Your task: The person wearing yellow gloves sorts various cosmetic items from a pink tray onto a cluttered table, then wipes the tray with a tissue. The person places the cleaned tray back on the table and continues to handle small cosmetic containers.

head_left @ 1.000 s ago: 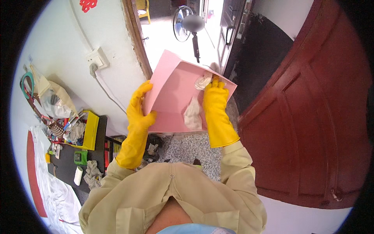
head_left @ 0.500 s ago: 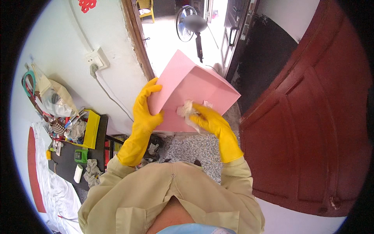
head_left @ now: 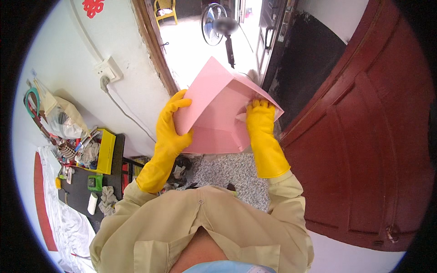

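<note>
A pink open-topped box (head_left: 207, 98) is held up tilted in front of me, its open side facing me. My left hand (head_left: 173, 123), in a yellow rubber glove, grips the box's left wall, with the thumb on the near side and fingers round the outside. My right hand (head_left: 261, 113), gloved the same way, reaches inside the box at its right wall, fingers curled. A pale crumpled cloth (head_left: 241, 116) shows beside its fingers; most of it is hidden under the glove.
On the left a dark table (head_left: 75, 193) carries a yellow box (head_left: 106, 152) of odds and ends, a green item (head_left: 95, 182) and a grey cloth (head_left: 108, 200). A dark red door (head_left: 355, 136) stands on the right. Beyond the doorway is a fan (head_left: 214, 25).
My right hand has moved with the cloth from the box's inner bottom area to the right wall, up and rightward. The box has tilted slightly; my left hand keeps its grip.
</note>
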Action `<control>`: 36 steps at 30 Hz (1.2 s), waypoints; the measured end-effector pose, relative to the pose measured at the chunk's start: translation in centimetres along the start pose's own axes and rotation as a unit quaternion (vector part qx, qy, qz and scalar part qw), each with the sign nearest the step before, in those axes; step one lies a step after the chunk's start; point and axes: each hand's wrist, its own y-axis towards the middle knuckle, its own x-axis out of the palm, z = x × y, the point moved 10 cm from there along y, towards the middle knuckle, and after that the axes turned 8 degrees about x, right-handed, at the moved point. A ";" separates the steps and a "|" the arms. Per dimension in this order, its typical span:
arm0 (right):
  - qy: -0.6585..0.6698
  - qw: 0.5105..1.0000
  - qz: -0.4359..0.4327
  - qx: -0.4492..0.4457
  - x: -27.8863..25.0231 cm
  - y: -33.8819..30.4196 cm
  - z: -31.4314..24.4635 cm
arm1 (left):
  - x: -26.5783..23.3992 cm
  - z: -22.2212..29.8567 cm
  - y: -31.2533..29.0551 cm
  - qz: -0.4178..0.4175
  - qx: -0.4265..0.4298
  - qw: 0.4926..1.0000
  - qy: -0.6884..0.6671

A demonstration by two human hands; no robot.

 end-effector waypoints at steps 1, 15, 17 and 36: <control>-0.006 0.997 -0.071 0.018 1.9 -0.5 0.1 | 0.3 0.1 0.2 0.002 0.003 1.000 0.005; 0.399 0.825 -0.372 0.150 6.5 -7.0 -5.0 | 2.0 -0.5 0.0 0.022 -0.018 0.991 -0.133; 0.472 0.778 -0.378 0.170 6.5 -7.0 -4.8 | 2.0 -0.5 -0.1 0.028 -0.014 0.993 -0.110; 0.364 0.905 -0.211 -0.059 3.3 -5.0 -6.6 | 1.3 2.3 -2.7 0.077 0.023 0.996 0.029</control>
